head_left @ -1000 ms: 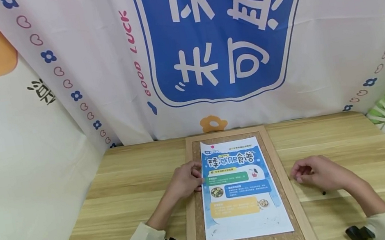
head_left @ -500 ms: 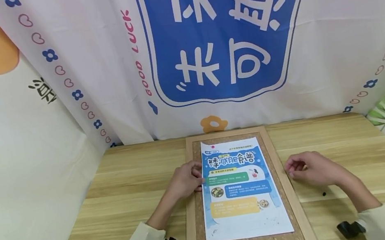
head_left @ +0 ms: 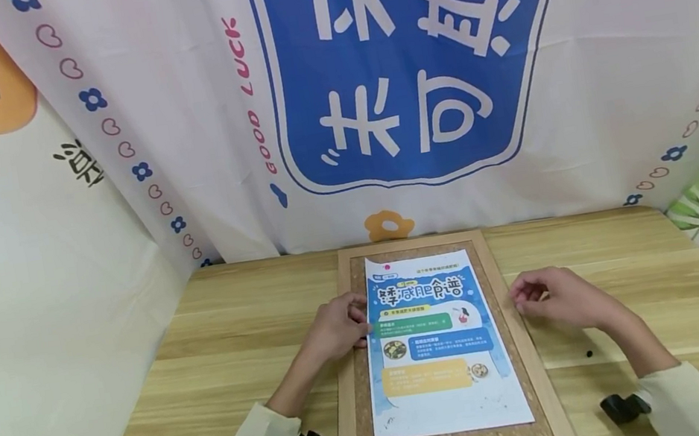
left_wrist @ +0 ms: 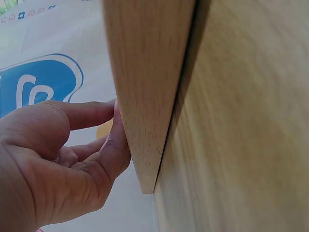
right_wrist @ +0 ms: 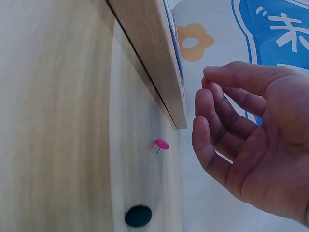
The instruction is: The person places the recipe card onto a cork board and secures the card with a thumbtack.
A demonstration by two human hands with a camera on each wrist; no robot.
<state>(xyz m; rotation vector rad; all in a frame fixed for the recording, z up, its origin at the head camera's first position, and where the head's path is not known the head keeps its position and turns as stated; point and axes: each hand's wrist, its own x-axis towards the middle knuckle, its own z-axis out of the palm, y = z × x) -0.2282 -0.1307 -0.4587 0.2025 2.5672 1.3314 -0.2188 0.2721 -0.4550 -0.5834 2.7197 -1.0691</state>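
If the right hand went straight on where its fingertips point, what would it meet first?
Probably the board's wooden rim, just ahead of the right hand, then the paper; the hand's height is unclear, so it might pass above both.

Curtained-off spot, home vs. office unclear — printed cloth (head_left: 583, 100) behind & beside wood-grain tbl (head_left: 238, 332).

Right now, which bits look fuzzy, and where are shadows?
Head view: small print on the paper too fuzzy to read; left wrist view: dark shadow on the table beside the board; right wrist: the black dot looks soft-edged, the pink pin sharper.
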